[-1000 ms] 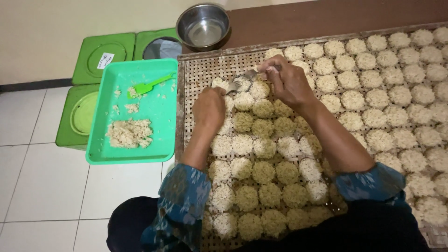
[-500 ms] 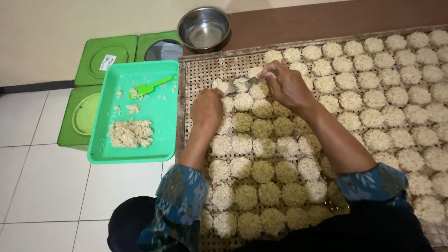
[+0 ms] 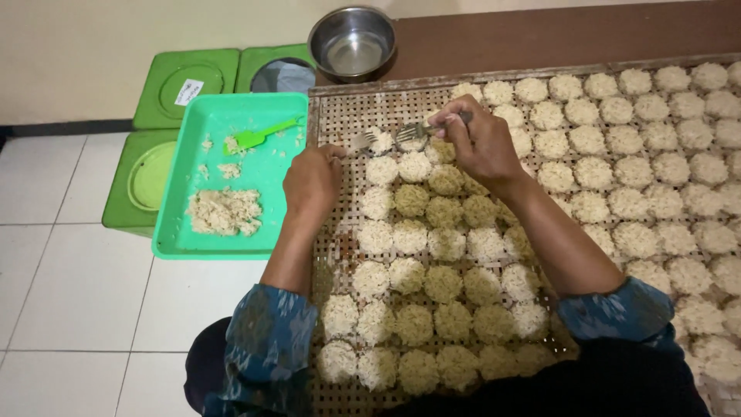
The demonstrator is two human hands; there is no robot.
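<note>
A woven bamboo tray (image 3: 340,116) carries several rows of small round noodle nests (image 3: 444,282), pale and yellowish. My left hand (image 3: 312,181) grips a metal fork (image 3: 363,141) near the tray's far left corner. My right hand (image 3: 478,143) holds a second metal fork (image 3: 417,130), tines pointing left. The two forks' tines meet over a small noodle clump (image 3: 380,140) at the top of the left columns. Blue patterned sleeves cover both forearms.
A green plastic tray (image 3: 177,239) to the left holds a heap of loose noodles (image 3: 224,211) and a green plastic fork (image 3: 262,136). Green lidded containers (image 3: 185,85) lie behind it. A steel bowl (image 3: 351,42) rests on the brown ledge. White floor tiles (image 3: 77,293) lie at the left.
Both hands stay at the tray's far left corner. The two forks have come together over a small noodle clump there; the camera view has shifted slightly.
</note>
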